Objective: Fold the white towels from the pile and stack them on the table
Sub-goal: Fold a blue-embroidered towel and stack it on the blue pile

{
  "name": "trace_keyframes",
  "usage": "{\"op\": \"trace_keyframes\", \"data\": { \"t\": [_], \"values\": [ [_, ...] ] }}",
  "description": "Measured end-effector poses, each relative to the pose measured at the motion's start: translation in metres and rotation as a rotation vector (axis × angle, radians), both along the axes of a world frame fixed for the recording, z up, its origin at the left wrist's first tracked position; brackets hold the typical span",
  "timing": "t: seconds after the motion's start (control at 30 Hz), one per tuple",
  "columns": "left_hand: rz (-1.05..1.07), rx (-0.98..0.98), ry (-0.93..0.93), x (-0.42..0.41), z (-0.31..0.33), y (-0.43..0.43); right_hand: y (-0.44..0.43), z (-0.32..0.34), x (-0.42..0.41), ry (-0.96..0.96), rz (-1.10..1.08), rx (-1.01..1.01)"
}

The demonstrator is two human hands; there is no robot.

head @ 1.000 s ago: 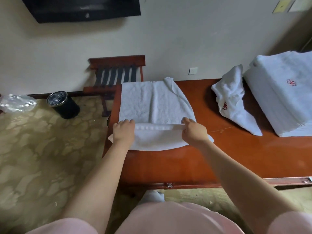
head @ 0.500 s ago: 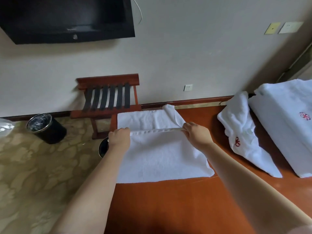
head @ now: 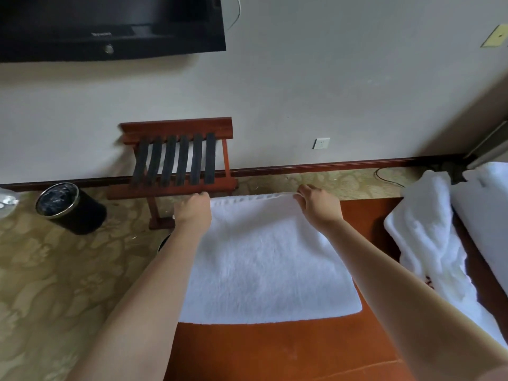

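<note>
A white towel (head: 264, 262) lies folded in half on the left end of the red-brown table (head: 275, 350). My left hand (head: 192, 213) grips its far left corner and my right hand (head: 319, 204) pinches its far right corner, both at the table's far edge. A loose crumpled white towel (head: 428, 243) with red embroidery lies to the right. Beyond it, at the right edge of the view, sits a stack of white towels (head: 483, 215).
A wooden luggage rack (head: 178, 163) with black straps stands against the wall past the table. A black waste bin (head: 68, 207) stands on the patterned carpet to the left. A dark TV (head: 110, 26) hangs on the wall above.
Both hands have carried the towel's near edge away from me to the far edge, so the towel now lies doubled over. The view has tilted up.
</note>
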State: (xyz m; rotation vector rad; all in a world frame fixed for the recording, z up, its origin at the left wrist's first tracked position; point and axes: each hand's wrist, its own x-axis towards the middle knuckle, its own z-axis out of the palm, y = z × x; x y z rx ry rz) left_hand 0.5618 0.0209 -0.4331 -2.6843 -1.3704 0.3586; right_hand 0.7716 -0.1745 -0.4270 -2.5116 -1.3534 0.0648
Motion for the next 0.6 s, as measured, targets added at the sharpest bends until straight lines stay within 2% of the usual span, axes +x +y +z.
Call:
{"op": "trace_keyframes", "data": {
  "t": [0.1, 0.3, 0.43, 0.6],
  "values": [
    [0.004, -0.061, 0.085, 0.018, -0.022, 0.015, 0.019, -0.027, 0.012, 0.047, -0.006, -0.052],
    [0.051, -0.265, 0.092, 0.032, -0.077, 0.020, 0.031, -0.090, 0.017, 0.171, -0.016, -0.279],
    [0.060, -0.264, 0.012, 0.027, -0.092, 0.017, 0.028, -0.109, 0.008, 0.184, -0.084, -0.252],
    [0.039, -0.301, 0.020, 0.015, -0.095, 0.007, 0.019, -0.108, 0.001, 0.273, -0.100, -0.279]
  ]
}}
